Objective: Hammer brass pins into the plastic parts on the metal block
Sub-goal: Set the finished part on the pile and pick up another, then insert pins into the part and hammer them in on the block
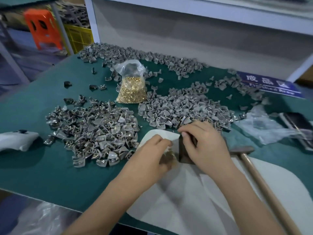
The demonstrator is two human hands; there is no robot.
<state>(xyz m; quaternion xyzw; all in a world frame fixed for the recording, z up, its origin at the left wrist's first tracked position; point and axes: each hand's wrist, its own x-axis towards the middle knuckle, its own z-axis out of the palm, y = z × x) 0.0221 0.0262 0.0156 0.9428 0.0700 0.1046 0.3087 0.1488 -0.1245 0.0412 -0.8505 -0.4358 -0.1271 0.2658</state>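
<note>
Both hands curl their fingers: right hand (pixel 201 143) gripping the metal block (pixel 183 154), left hand (pixel 152 154) pinching blurred brass pins (pixel 168 156).

My right hand (pixel 201 143) covers most of the metal block (pixel 183 153), so I can't tell what sits on top of it. Under my left hand (pixel 152 155) a blurred brownish heap (pixel 166 159) could be pins. Right of my right hand, the hammer (pixel 264 182) handle runs off the bottom edge.
</note>
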